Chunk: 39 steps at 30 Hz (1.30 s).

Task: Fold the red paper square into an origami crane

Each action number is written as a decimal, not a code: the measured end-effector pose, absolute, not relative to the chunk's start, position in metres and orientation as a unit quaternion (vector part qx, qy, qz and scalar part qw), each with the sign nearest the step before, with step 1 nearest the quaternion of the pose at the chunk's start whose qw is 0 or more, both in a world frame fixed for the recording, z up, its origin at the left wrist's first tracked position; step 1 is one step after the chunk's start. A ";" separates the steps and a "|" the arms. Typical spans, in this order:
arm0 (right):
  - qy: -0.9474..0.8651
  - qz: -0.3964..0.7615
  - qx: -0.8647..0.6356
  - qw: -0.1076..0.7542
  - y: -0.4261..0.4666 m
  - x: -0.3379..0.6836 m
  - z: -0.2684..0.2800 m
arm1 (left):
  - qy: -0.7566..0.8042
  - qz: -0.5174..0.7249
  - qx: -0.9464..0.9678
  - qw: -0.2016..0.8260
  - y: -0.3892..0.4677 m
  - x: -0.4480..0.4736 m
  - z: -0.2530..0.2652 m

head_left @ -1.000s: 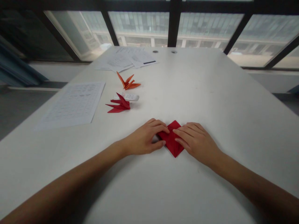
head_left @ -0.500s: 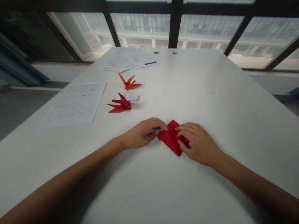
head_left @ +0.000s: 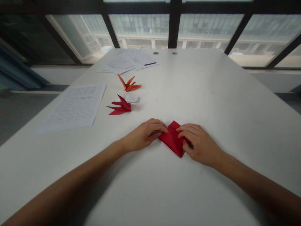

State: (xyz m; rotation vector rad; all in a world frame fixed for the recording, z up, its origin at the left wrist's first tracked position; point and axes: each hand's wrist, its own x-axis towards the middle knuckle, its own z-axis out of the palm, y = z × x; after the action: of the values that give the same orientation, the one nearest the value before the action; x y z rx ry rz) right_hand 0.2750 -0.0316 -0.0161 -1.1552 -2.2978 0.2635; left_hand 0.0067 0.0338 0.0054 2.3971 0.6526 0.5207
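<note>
A folded piece of red origami paper (head_left: 173, 138) lies on the white table between my hands, one corner pointing toward me. My left hand (head_left: 150, 133) pinches its left corner with thumb and fingertips. On the other side, my right hand (head_left: 196, 141) grips the right part, with its fingers over the top and the thumb at the lower right edge. The fingers cover both side corners. Farther off to the left rest a folded red paper crane (head_left: 122, 106) and an orange paper crane (head_left: 129, 85), both apart from my hands.
Behind the red crane lies a white eraser-like block (head_left: 134, 99) with print on it. A printed sheet (head_left: 77, 106) is at the left table edge, and several papers (head_left: 122, 62) are at the back left. Dark-framed windows (head_left: 172, 31) stand beyond the table (head_left: 211, 91).
My right thumb has drawn in against the paper's lower right edge. My left thumb has come closer to the left corner. The view has shifted slightly.
</note>
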 end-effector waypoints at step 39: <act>-0.851 -0.015 -0.470 0.232 -0.049 0.252 -0.012 | 0.358 0.177 0.906 0.139 0.016 0.040 -0.005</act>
State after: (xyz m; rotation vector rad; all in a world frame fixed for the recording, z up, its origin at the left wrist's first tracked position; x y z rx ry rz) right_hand 0.2521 -0.0490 -0.0124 -1.2929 -2.3391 -0.0424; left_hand 0.0402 0.0165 -0.0054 2.6195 1.0341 0.5114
